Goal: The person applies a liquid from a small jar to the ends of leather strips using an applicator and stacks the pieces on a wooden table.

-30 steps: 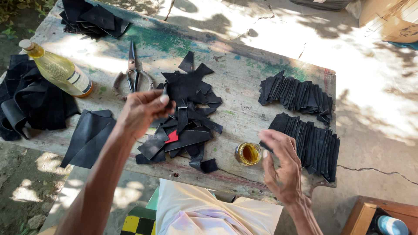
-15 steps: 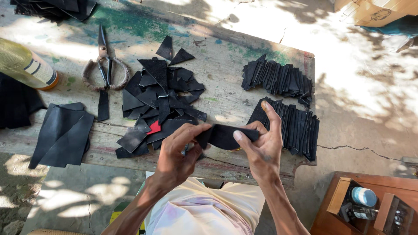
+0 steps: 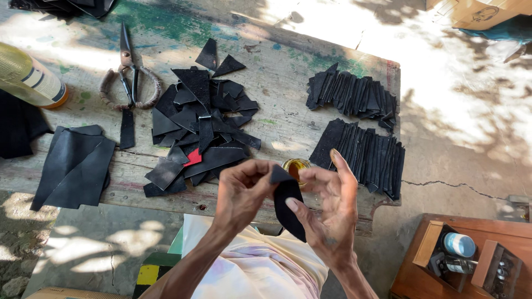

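Both my hands hold one black leather piece [image 3: 288,202] in front of my chest, below the table's near edge. My left hand [image 3: 242,190] pinches its upper corner; my right hand [image 3: 327,207] grips it from the right with thumb across it. The piece hangs almost upright. Just beyond my hands stands a small open jar of amber liquid [image 3: 294,165]. A loose heap of black leather scraps [image 3: 202,127], with one red scrap [image 3: 194,159], lies on the worn wooden table [image 3: 280,88].
Two neat rows of stacked black strips [image 3: 354,95] [image 3: 363,155] lie at the table's right. Old scissors [image 3: 129,72], a yellow bottle [image 3: 30,77] and larger leather sheets [image 3: 75,166] are at the left. A wooden box with small containers [image 3: 460,257] sits on the ground at the right.
My left hand carried a black piece from the heap to my right hand; both took hold of it flat, then turned it to hang nearly upright. The view shifted rightward.
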